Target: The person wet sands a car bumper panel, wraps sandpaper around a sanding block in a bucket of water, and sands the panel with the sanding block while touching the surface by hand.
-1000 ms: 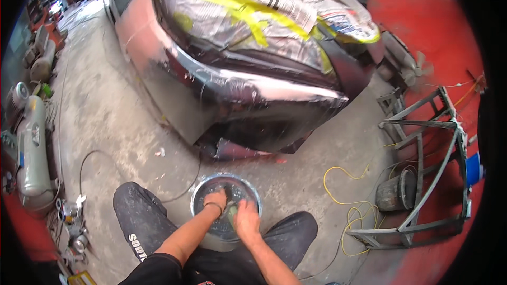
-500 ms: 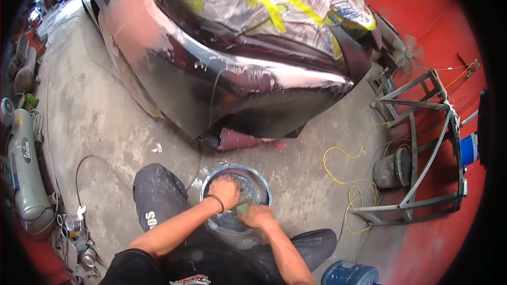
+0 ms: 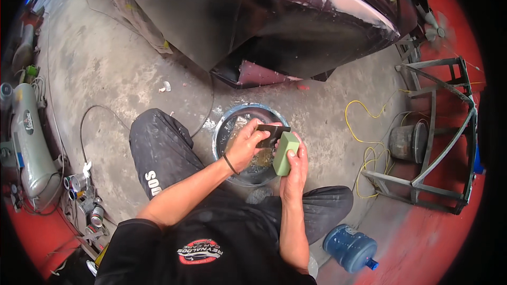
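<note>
Above a round basin [image 3: 253,106] of water on the floor, my left hand [image 3: 244,146] pinches a dark, thin sheet of sandpaper [image 3: 271,135] between thumb and fingers. Beside it, my right hand [image 3: 296,174] is wrapped round a light green sanding block [image 3: 285,154], held upright with the thumb on its near face. The sheet's right end is close to the top of the block; whether they touch I cannot tell. A yellowish-brown thing shows in the water below my hands, its kind unclear.
A dark car body [image 3: 317,37] with pinkish filler patches stands ahead. To the right are a metal frame [image 3: 446,150], a dark bucket [image 3: 404,141], a yellow hose [image 3: 349,119] and a blue water jug [image 3: 348,248]. A grey compressor tank [image 3: 33,142] and several cans [image 3: 96,215] lie left.
Both hands have risen out of the basin. The dark sheet and the whole green block now show in them. The view has tilted down, so the car sits higher in the picture.
</note>
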Available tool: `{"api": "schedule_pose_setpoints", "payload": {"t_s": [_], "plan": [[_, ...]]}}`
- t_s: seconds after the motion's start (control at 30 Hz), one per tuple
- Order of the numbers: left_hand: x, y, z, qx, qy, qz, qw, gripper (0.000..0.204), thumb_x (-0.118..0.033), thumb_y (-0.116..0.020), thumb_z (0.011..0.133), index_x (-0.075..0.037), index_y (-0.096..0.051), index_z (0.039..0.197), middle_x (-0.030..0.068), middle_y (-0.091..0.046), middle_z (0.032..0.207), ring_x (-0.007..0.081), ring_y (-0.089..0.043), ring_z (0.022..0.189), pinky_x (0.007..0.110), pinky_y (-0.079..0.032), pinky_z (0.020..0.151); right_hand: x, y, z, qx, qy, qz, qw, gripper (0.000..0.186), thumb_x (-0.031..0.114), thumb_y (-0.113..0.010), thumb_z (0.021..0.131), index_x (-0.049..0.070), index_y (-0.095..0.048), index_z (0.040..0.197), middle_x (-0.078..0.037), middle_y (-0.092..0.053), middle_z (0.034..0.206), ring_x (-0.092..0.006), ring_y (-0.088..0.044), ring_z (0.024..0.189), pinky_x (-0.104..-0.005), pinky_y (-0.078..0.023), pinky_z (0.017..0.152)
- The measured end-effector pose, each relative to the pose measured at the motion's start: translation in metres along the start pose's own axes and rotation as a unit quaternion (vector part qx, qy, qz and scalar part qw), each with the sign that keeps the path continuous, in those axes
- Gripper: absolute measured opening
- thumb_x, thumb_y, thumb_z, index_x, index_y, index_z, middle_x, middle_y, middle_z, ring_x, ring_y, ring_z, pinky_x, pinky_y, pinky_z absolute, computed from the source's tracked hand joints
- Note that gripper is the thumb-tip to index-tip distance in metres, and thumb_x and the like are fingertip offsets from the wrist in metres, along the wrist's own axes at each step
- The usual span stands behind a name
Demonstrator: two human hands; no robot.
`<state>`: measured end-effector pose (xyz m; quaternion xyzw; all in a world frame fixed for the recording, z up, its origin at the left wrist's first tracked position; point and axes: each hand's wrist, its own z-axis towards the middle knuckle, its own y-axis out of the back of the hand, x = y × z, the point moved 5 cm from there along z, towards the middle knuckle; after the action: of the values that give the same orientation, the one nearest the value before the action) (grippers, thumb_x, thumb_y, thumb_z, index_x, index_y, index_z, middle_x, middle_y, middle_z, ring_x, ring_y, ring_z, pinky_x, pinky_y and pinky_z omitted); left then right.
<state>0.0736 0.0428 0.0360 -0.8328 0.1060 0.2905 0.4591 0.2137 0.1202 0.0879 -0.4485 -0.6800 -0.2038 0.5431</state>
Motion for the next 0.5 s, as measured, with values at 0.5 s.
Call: {"api": "schedule_pose_setpoints", "payload": {"t_s": [0.5], "plan": [[0.002,-0.020,-0.009,0.087,-0.114,0.106,0.984,0.058,-0.032,-0.043,0.123,0.003,-0.042,0.169,0.0126,-0.054,0.167,0.0187,-0.053,0.149,0.035,-0.042,0.125,-0.012,-0.007,0.014,-0.058,0.137,-0.188,0.971,0.073,0.006,-0.083,0.097,0.000,-0.047,0.161,-0.016,-0.060,0.149,-0.0245,-0.063,0.133,-0.0391,-0.054,0.110]]}}
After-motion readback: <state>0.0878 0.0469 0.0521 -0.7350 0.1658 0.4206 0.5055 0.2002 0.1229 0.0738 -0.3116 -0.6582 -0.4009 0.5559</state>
